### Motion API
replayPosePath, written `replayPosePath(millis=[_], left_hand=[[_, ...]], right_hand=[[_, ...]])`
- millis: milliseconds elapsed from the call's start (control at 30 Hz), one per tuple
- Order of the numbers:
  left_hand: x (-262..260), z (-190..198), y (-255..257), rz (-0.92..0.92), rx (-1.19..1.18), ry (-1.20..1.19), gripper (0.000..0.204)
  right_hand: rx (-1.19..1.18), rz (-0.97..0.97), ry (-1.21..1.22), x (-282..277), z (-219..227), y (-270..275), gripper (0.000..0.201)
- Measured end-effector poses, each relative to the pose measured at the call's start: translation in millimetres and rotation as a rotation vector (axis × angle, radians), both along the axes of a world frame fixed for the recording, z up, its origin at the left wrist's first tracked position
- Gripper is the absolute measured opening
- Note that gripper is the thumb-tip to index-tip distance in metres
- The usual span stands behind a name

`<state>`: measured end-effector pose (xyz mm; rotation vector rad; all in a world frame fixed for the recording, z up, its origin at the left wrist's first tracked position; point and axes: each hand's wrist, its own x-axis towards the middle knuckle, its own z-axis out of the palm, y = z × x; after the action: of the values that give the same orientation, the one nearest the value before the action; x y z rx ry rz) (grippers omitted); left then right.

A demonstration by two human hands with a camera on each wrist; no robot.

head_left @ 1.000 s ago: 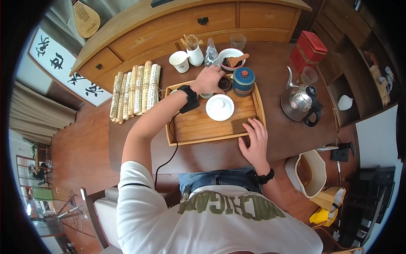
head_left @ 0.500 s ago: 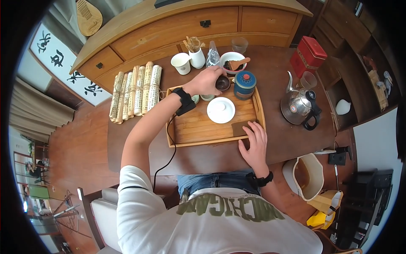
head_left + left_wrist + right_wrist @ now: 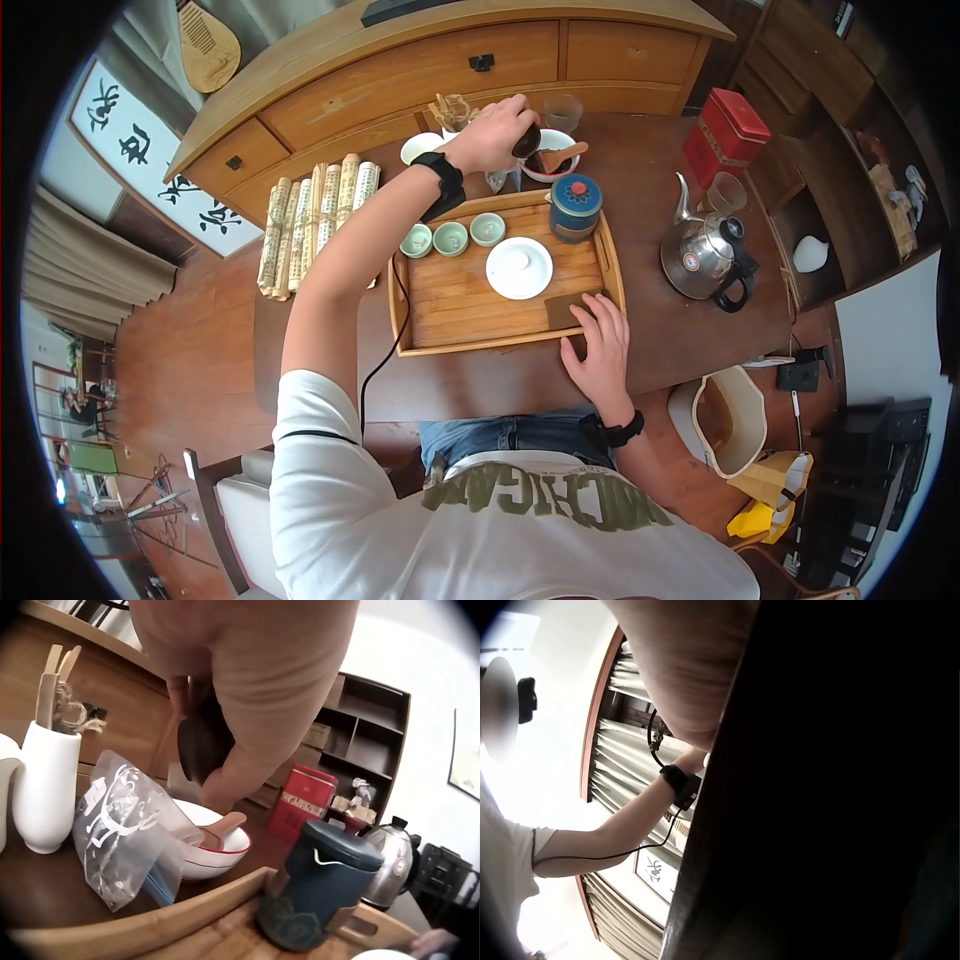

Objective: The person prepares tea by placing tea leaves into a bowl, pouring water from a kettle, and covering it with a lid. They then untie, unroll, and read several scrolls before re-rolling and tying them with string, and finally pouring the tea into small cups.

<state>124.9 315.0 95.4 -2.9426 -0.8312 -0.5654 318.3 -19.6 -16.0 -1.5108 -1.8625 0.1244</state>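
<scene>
My left hand (image 3: 492,137) grips a small dark brown cup (image 3: 526,142), held up beyond the tray's far edge. In the left wrist view the cup (image 3: 202,742) is tilted between thumb and fingers, above a white red-rimmed bowl (image 3: 217,859) with a wooden scoop (image 3: 222,829) in it. A clear plastic bag (image 3: 124,840) stands beside the bowl. My right hand (image 3: 600,350) rests with fingers spread at the near right corner of the wooden tray (image 3: 470,347), fingertips at a folded brown cloth (image 3: 563,312). On the tray are three pale green cups (image 3: 451,239), a white lidded bowl (image 3: 519,268) and a blue canister (image 3: 574,212).
Rolled bamboo scrolls (image 3: 318,220) lie left of the tray. A steel kettle (image 3: 700,250) and a red tin (image 3: 727,135) stand to the right. A white vase of wooden tools (image 3: 49,787) is at the back. A black cable (image 3: 385,350) trails from the left wrist.
My left hand has lifted the dark cup off the tray's far side and carried it away from me, towards the bowl. The three green cups now show fully. The right hand stays put.
</scene>
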Motion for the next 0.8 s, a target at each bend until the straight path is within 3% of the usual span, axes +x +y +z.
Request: replayPosePath(millis=[433, 533, 633, 733, 800], left_hand=[[36, -1, 2, -0.161, 0.784, 0.511, 0.034], [36, -6, 3, -0.233, 0.857, 0.486, 0.035], [36, -6, -5, -0.227, 0.790, 0.645, 0.036], [35, 1, -6, -0.112, 0.824, 0.546, 0.038], [34, 3, -7, -0.164, 0.864, 0.547, 0.039]], right_hand=[[0.035, 0.000, -0.002, 1, -4, 1, 0.049], [0.030, 0.000, 0.000, 2, -3, 1, 0.049], [0.029, 0.001, 0.005, 1, -4, 0, 0.048], [0.022, 0.001, 0.008, 2, -3, 0, 0.048], [0.015, -0.002, 0.009, 0, -3, 0, 0.048]])
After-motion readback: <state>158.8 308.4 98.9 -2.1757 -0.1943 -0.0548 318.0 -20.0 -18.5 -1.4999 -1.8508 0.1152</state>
